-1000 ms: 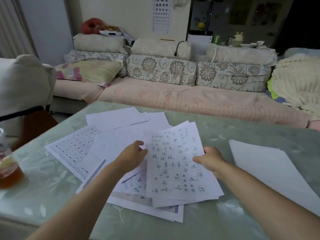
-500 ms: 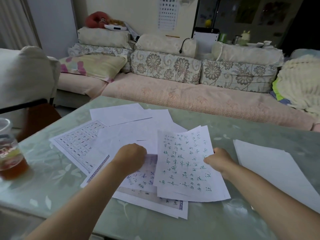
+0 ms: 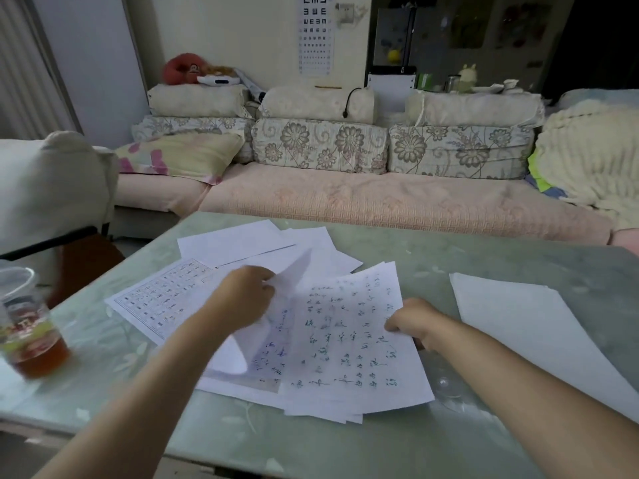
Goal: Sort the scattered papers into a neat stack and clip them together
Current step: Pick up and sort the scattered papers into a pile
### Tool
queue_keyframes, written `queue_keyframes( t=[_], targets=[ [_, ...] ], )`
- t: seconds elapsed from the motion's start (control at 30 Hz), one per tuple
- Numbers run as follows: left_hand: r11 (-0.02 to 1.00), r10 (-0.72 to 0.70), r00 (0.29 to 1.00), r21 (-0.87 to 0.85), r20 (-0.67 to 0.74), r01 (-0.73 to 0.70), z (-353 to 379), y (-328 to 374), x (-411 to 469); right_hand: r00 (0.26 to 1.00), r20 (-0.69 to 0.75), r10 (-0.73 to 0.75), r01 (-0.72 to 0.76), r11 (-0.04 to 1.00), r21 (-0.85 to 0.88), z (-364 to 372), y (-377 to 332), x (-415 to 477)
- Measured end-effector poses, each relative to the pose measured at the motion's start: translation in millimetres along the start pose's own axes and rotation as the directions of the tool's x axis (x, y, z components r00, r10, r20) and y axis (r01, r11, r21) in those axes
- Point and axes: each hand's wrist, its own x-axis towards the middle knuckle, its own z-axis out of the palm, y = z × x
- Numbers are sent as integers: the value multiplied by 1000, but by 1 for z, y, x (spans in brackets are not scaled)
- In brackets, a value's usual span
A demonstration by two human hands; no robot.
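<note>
Left hand (image 3: 242,299): fingers curled, pinching the edge of one white sheet (image 3: 293,273), which stands lifted and bowed above the pile, blank face toward the far side.
Right hand (image 3: 413,321): fingers curled round the right edge of a handwritten sheet (image 3: 345,344); thumb on top, the other fingers hidden beneath the paper.
Handwritten sheet: uppermost in the near part of the pile, lines of green and blue script, tilted slightly clockwise, with several more sheets showing under its near edge.
Scattered papers (image 3: 321,243): a loose overlapping fan at the middle of the table, between and beyond the two hands, edges unaligned.
Gridded sheet (image 3: 162,299): printed boxes of characters, at the left of the fan, partly under the left forearm.
Blank sheet (image 3: 231,240): at the far left corner of the fan.
Separate white paper (image 3: 518,323): lies apart at the right, just beside the right forearm; whether one sheet or several, cannot be told.
Table (image 3: 449,257): pale green top with a leaf pattern.
Plastic cup (image 3: 27,333): clear, holding a brown drink, at the left edge, well apart from the papers.
Sofa (image 3: 380,202): pink cover, floral cushions, beyond the far edge of the table.
Eye chart (image 3: 314,32): on the far wall.
</note>
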Motion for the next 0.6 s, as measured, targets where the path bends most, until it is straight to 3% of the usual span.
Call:
queue_keyframes(
  t=[0.17,0.3,0.47,0.6],
  targets=[
    [977,212,953,-71,218,-201,38,42,-25,995,98,12,-24,991,130,15,-1,-3],
    [903,426,839,-94,339,-420,48,63,-41,967,246,64,-124,964,237,1,3,-6],
    [902,431,722,-241,541,-358,57,46,-43,922,381,67,-172,954,246,-28,13,3],
    [912,409,636,-272,654,-306,64,35,-40,965,261,35,-51,997,52,-12,14,5]
  ],
)
